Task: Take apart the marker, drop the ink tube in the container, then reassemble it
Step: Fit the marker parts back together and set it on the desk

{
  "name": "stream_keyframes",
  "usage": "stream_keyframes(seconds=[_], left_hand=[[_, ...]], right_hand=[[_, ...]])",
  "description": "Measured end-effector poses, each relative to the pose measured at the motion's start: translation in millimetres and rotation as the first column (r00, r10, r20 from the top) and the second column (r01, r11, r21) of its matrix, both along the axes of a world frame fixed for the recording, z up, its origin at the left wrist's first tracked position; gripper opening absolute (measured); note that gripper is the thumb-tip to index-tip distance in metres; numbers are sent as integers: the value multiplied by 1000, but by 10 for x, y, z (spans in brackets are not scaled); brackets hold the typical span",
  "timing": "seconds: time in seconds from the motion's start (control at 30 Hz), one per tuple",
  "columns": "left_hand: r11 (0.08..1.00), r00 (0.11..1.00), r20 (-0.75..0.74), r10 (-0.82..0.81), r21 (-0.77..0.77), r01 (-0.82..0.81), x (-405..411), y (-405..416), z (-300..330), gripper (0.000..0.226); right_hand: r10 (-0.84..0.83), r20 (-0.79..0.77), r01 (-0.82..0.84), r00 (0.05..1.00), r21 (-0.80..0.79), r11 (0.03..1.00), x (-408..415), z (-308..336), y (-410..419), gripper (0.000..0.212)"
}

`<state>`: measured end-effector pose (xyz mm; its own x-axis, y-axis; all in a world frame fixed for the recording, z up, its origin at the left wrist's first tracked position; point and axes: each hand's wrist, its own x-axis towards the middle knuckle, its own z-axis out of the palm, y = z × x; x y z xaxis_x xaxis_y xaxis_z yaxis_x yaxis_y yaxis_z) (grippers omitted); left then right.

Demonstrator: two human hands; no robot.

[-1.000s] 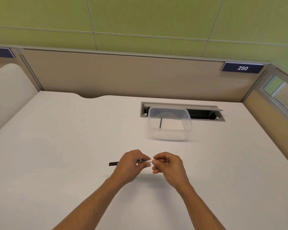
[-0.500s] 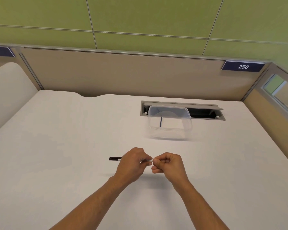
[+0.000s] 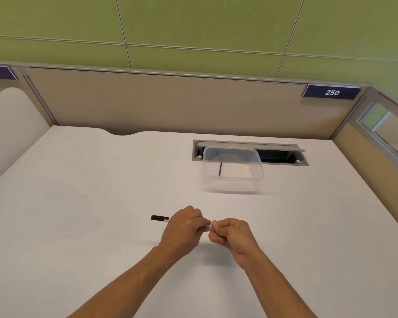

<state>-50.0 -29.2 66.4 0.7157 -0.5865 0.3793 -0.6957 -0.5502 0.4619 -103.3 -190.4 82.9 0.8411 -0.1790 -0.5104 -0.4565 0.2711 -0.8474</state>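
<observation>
My left hand [image 3: 184, 228] is wrapped around the white marker [image 3: 160, 218], whose black cap sticks out to the left of the fist. My right hand [image 3: 232, 235] is closed in a fist and pinches the marker's right end, where a short white stub shows between the two hands. Both hands hover just above the white desk [image 3: 78, 203]. Farther back stands a clear plastic container [image 3: 232, 184] with a thin dark ink tube [image 3: 220, 169] lying inside it. Whatever my right fingers pinch is hidden.
A recessed cable slot [image 3: 283, 154] with an open flap lies behind the container. Beige partition walls enclose the desk at the back and right, with a label reading 250 [image 3: 332, 92]. A curved white panel [image 3: 7, 125] stands at the left.
Both hands have crept slightly away from me, and the right fist has tightened against the marker's end. The container and ink tube have not moved.
</observation>
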Motion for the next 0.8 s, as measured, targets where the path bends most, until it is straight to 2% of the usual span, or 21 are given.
stream_keyframes(seconds=[0.13,0.23,0.3,0.37,0.53,0.8], left_hand=[[997,998,-43,-43,58,45,26,59,12,31],[987,998,70,-3,161,-8,108,142,79,38],[980,994,93,55,185,-72,178,247,117,42],[981,995,24,99,168,-101,242,376,152,43],[992,930,-344,129,36,-124,288,612,158,24],[981,887,-440,141,-60,-186,172,634,106,13]], right_hand=[[40,49,-35,998,-97,995,-31,-11,-52,12],[22,86,-10,996,-132,991,-28,6,-110,8],[3,112,12,994,-134,991,-22,15,-160,5],[-12,125,29,992,-138,990,-23,-1,-209,4],[-35,143,54,989,-126,991,-36,-62,-247,4],[-61,154,75,986,-87,993,-67,-111,-275,6]])
